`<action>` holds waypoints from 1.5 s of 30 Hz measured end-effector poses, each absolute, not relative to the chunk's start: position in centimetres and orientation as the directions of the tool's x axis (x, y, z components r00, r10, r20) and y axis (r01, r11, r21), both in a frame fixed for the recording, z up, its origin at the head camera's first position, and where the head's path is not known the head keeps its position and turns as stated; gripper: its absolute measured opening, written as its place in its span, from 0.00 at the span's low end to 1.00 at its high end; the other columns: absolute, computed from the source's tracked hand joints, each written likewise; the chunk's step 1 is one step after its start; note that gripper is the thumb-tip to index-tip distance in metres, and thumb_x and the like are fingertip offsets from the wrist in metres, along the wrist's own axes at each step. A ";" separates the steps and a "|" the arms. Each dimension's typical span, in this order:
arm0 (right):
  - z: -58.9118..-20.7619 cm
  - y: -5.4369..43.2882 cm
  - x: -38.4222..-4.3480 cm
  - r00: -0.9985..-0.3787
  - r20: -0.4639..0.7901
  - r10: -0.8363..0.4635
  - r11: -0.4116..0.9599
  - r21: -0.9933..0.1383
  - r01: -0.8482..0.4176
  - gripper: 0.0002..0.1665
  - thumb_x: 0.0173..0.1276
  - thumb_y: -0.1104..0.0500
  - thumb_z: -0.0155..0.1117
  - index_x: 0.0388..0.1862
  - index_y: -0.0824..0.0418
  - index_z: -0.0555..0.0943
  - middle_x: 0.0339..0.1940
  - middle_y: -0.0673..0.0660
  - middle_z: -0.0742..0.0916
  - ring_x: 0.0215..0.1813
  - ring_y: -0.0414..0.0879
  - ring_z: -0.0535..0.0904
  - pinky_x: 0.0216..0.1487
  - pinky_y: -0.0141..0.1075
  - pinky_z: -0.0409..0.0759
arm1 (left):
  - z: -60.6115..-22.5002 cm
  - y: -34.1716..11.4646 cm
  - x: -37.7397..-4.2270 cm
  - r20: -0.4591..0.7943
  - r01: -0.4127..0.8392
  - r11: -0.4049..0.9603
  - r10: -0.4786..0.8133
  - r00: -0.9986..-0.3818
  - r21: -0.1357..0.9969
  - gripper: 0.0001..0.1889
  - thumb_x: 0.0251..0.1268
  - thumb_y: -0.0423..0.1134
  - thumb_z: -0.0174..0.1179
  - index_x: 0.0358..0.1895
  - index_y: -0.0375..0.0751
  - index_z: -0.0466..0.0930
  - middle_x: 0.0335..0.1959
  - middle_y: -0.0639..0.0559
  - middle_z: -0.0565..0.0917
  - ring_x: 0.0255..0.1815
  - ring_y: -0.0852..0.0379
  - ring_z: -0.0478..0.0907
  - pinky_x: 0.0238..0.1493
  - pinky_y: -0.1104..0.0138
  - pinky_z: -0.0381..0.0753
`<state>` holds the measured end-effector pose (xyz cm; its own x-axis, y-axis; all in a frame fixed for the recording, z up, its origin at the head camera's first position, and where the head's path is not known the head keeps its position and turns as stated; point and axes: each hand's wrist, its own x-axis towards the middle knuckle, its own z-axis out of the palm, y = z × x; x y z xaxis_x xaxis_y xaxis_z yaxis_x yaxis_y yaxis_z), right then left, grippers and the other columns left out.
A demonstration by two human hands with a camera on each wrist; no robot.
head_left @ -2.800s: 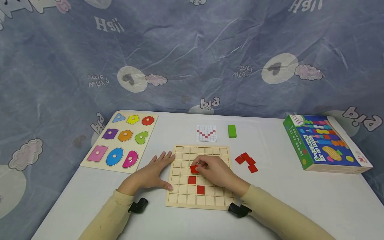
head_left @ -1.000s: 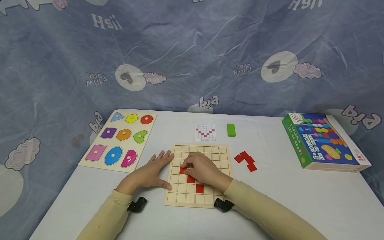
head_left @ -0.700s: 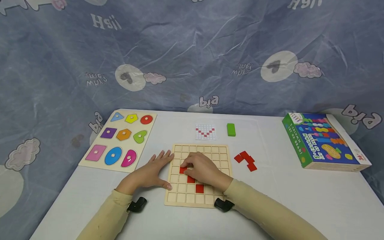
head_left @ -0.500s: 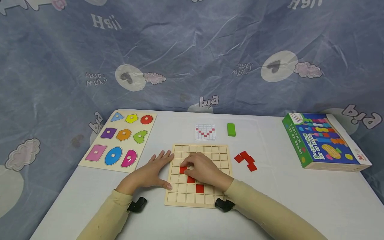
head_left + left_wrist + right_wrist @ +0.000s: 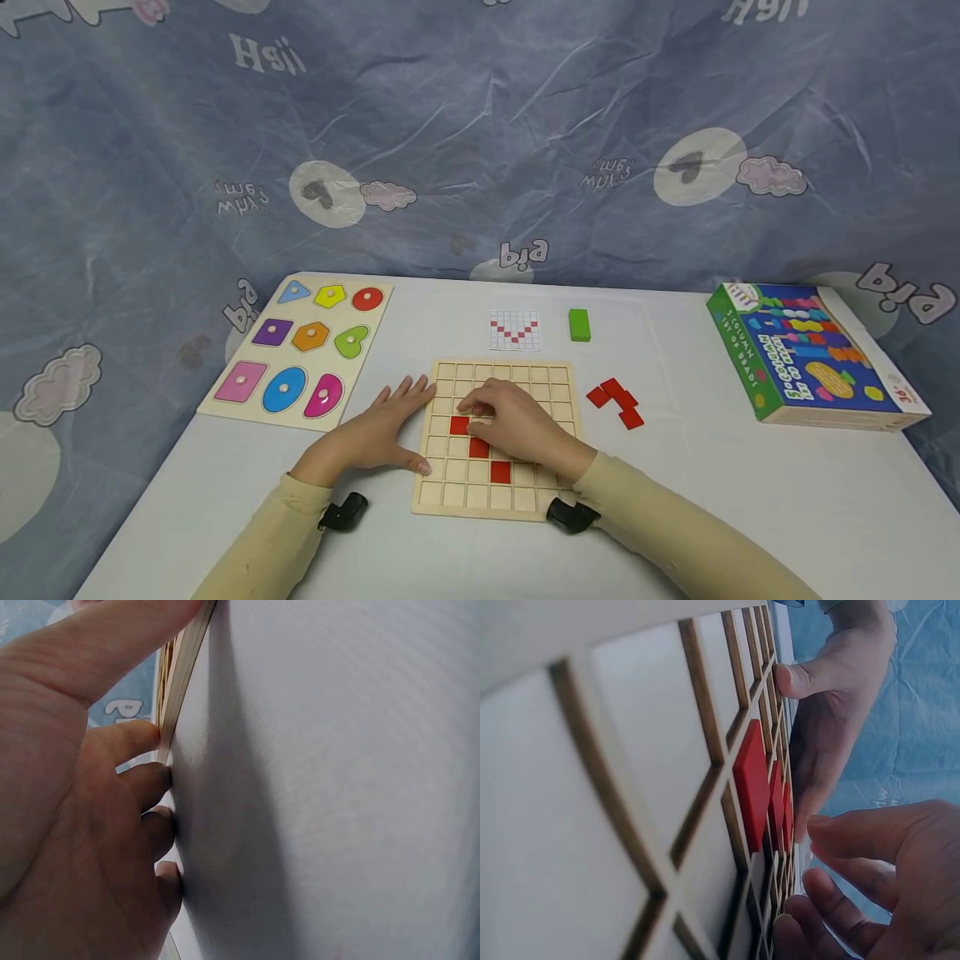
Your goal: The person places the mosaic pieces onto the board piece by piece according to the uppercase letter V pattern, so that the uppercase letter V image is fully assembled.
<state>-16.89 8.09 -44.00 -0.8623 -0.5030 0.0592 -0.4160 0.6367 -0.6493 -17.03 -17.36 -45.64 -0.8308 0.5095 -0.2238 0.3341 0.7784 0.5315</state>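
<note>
A wooden grid board (image 5: 442,497) lies flat on the table with three red square tiles set in a diagonal: a near tile (image 5: 500,472), a middle tile (image 5: 479,448) and a far tile (image 5: 459,425). My left hand (image 5: 375,437) rests spread at the board's left edge, thumb and fingertips touching it; in the left wrist view the fingers (image 5: 146,784) lie along the wooden rim. Over the board, my right hand (image 5: 521,425) hovers beside the far tile with fingers loosely bent and nothing between them. The right wrist view shows its thumb (image 5: 855,831) apart from the tiles.
Several loose red tiles (image 5: 615,394) lie right of the board. Behind it are a pattern card (image 5: 515,331) with a red V and a green block (image 5: 579,325). A shape puzzle (image 5: 300,354) sits at left, a blue and green box (image 5: 817,358) at right.
The right hand carried a red tile left and set it in a cell above the middle tile, then let go and drew slightly right. The left hand has stayed at the board's edge.
</note>
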 end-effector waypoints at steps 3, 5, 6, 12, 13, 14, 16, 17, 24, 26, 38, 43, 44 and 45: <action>-44.0 8.5 -16.8 -0.868 0.056 -0.494 0.635 -0.659 -0.404 0.12 0.65 0.61 0.71 0.47 0.52 0.87 0.38 0.47 0.83 0.43 0.42 0.77 0.48 0.39 0.77 | -45.6 -17.3 -17.0 -0.224 0.333 0.779 0.509 -0.831 0.532 0.64 0.41 0.60 0.80 0.82 0.48 0.53 0.84 0.48 0.48 0.84 0.45 0.37 0.81 0.47 0.36; -44.0 8.8 -16.8 -0.870 0.055 -0.490 0.631 -0.666 -0.398 0.12 0.65 0.61 0.70 0.47 0.52 0.87 0.38 0.47 0.83 0.43 0.42 0.77 0.48 0.39 0.77 | -45.6 -17.3 -17.0 -0.223 0.333 0.779 0.508 -0.832 0.531 0.64 0.41 0.60 0.80 0.82 0.48 0.53 0.84 0.48 0.48 0.84 0.45 0.37 0.81 0.47 0.36; -44.0 8.9 -16.7 -0.870 0.060 -0.489 0.627 -0.669 -0.399 0.12 0.65 0.61 0.70 0.46 0.52 0.87 0.38 0.47 0.83 0.43 0.42 0.77 0.48 0.39 0.77 | -45.6 -17.3 -17.0 -0.223 0.333 0.779 0.508 -0.832 0.531 0.64 0.41 0.60 0.81 0.82 0.48 0.53 0.84 0.48 0.48 0.84 0.45 0.37 0.81 0.47 0.36; -43.9 10.3 -16.3 -0.885 0.066 -0.460 0.632 -0.676 -0.379 0.11 0.65 0.60 0.71 0.45 0.49 0.88 0.35 0.42 0.81 0.40 0.39 0.76 0.46 0.36 0.78 | -45.6 -17.2 -17.0 -0.227 0.328 0.782 0.504 -0.834 0.531 0.63 0.41 0.59 0.81 0.82 0.48 0.53 0.84 0.48 0.48 0.84 0.45 0.37 0.81 0.48 0.36; -43.8 10.6 -16.2 -0.889 0.061 -0.453 0.634 -0.679 -0.370 0.11 0.65 0.59 0.71 0.46 0.49 0.88 0.35 0.42 0.80 0.40 0.39 0.75 0.46 0.36 0.78 | -45.6 -17.2 -17.0 -0.228 0.327 0.782 0.503 -0.834 0.531 0.63 0.41 0.59 0.81 0.82 0.48 0.53 0.84 0.48 0.48 0.84 0.45 0.37 0.81 0.48 0.36; -43.7 10.8 -16.1 -0.891 0.062 -0.449 0.634 -0.681 -0.367 0.10 0.66 0.59 0.71 0.45 0.49 0.88 0.34 0.41 0.80 0.40 0.39 0.76 0.46 0.36 0.78 | -45.5 -17.2 -17.0 -0.228 0.325 0.782 0.502 -0.834 0.532 0.63 0.41 0.59 0.81 0.82 0.48 0.53 0.84 0.48 0.48 0.84 0.45 0.37 0.81 0.48 0.36; -43.6 11.4 -15.9 -0.896 0.061 -0.441 0.634 -0.685 -0.359 0.10 0.66 0.59 0.71 0.46 0.49 0.88 0.34 0.41 0.80 0.40 0.39 0.76 0.45 0.36 0.78 | -45.5 -17.2 -17.0 -0.227 0.326 0.782 0.502 -0.835 0.532 0.63 0.41 0.58 0.81 0.82 0.48 0.53 0.84 0.48 0.48 0.84 0.45 0.37 0.81 0.48 0.36; -43.5 11.8 -15.8 -0.896 0.063 -0.439 0.632 -0.687 -0.358 0.10 0.66 0.59 0.71 0.46 0.49 0.88 0.35 0.41 0.80 0.40 0.40 0.76 0.45 0.36 0.79 | -45.5 -17.2 -17.0 -0.225 0.327 0.782 0.502 -0.835 0.531 0.63 0.41 0.58 0.81 0.82 0.48 0.53 0.84 0.48 0.48 0.84 0.45 0.37 0.81 0.48 0.36; -43.3 14.2 -15.1 -0.905 0.074 -0.418 0.634 -0.690 -0.349 0.11 0.67 0.60 0.71 0.46 0.49 0.88 0.35 0.41 0.81 0.40 0.42 0.78 0.45 0.36 0.80 | -45.4 -17.2 -16.9 -0.224 0.326 0.779 0.503 -0.834 0.535 0.64 0.41 0.57 0.82 0.82 0.47 0.53 0.84 0.47 0.48 0.84 0.45 0.37 0.81 0.47 0.36; -43.3 14.9 -15.0 -0.910 0.076 -0.408 0.639 -0.688 -0.344 0.11 0.66 0.61 0.71 0.46 0.50 0.88 0.35 0.41 0.81 0.40 0.41 0.78 0.44 0.36 0.80 | -45.4 -17.2 -16.9 -0.225 0.325 0.779 0.503 -0.835 0.536 0.64 0.41 0.57 0.82 0.82 0.46 0.53 0.84 0.47 0.48 0.84 0.45 0.37 0.81 0.47 0.36; -43.4 19.1 -13.9 -0.931 0.102 -0.350 0.684 -0.651 -0.328 0.13 0.65 0.60 0.74 0.48 0.50 0.88 0.37 0.42 0.84 0.41 0.38 0.78 0.43 0.35 0.81 | -45.3 -17.2 -16.9 -0.228 0.328 0.779 0.507 -0.831 0.534 0.64 0.41 0.56 0.82 0.82 0.47 0.53 0.84 0.48 0.47 0.84 0.44 0.37 0.81 0.47 0.36; -43.7 20.6 -13.6 -0.937 0.109 -0.332 0.704 -0.632 -0.323 0.14 0.64 0.60 0.74 0.49 0.50 0.88 0.38 0.42 0.85 0.41 0.38 0.79 0.43 0.35 0.81 | -45.4 -17.3 -16.9 -0.226 0.329 0.779 0.507 -0.832 0.534 0.64 0.41 0.57 0.82 0.83 0.47 0.52 0.84 0.48 0.47 0.84 0.44 0.37 0.81 0.47 0.36; -43.8 20.9 -13.6 -0.937 0.111 -0.332 0.707 -0.628 -0.325 0.14 0.64 0.60 0.74 0.49 0.51 0.88 0.39 0.42 0.85 0.42 0.38 0.80 0.43 0.35 0.81 | -45.4 -17.3 -16.9 -0.226 0.329 0.778 0.507 -0.832 0.535 0.64 0.41 0.57 0.82 0.83 0.47 0.52 0.84 0.48 0.47 0.84 0.44 0.36 0.81 0.47 0.36; -43.9 21.3 -13.5 -0.936 0.113 -0.333 0.710 -0.623 -0.328 0.14 0.64 0.61 0.74 0.49 0.51 0.87 0.39 0.42 0.85 0.42 0.39 0.80 0.43 0.35 0.81 | -45.4 -17.2 -16.9 -0.225 0.329 0.778 0.507 -0.832 0.535 0.64 0.41 0.57 0.82 0.83 0.47 0.52 0.84 0.48 0.47 0.84 0.44 0.36 0.81 0.47 0.36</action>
<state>-13.55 21.30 -43.86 -0.9361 -0.3331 0.1132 -0.3280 0.7103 -0.6228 -16.87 -17.24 -45.43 -0.8320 0.5070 -0.2253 0.3295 0.7782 0.5346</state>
